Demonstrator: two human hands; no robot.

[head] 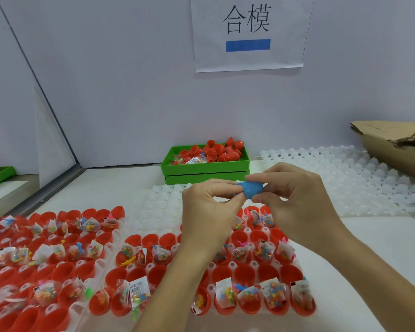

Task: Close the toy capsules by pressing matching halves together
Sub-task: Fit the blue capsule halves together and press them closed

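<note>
Here the white table [379, 238] spreads across the whole lower view, backed by a pale wall carrying a paper sign [249, 32] with two large characters over a blue bar. On the table's far right lies a wide translucent white tray [359, 178] of bare pockets, with a torn cardboard box [393, 142] at its far edge. In the near half sit white trays of red capsule halves [139, 271], rows of open red cups, many stuffed with small clear packets of coloured toy pieces. Further back, near the wall, a green bin [205, 167] holds loose red halves and a few packets. Above the trays, at mid-height in the view, both hands meet: the left hand [207, 212] pinches one end of a blue capsule [250, 189] between thumb and curled fingertips, while the right hand [297, 200] grips the other end, thumb under and bent fingers over it. The capsule hangs in the air between the two hands, clear of the trays, just in front of the green bin; its seam is hidden by the fingers
</note>
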